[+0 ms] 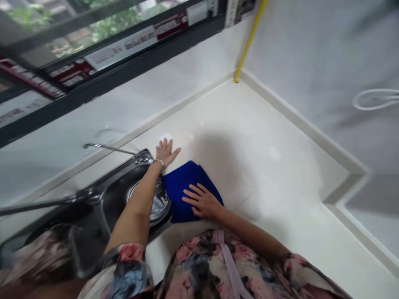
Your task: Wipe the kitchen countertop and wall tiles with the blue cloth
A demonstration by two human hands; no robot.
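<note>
A blue cloth [181, 182] lies flat on the white countertop [258, 166] beside the steel sink [109, 203]. My right hand [204, 201] presses flat on the cloth with its fingers spread. My left hand [165, 151] rests flat on the bare countertop just behind the cloth, at the sink's back corner, fingers apart, a bracelet on the wrist. Neither hand grips anything.
A thin faucet [107, 147] reaches over the sink, which has a round metal strainer [160, 201]. Behind the counter are a white backsplash and a dark-framed window [93, 62]. A yellow pipe [249, 39] stands in the corner. A white wire loop [374, 99] hangs on the right wall.
</note>
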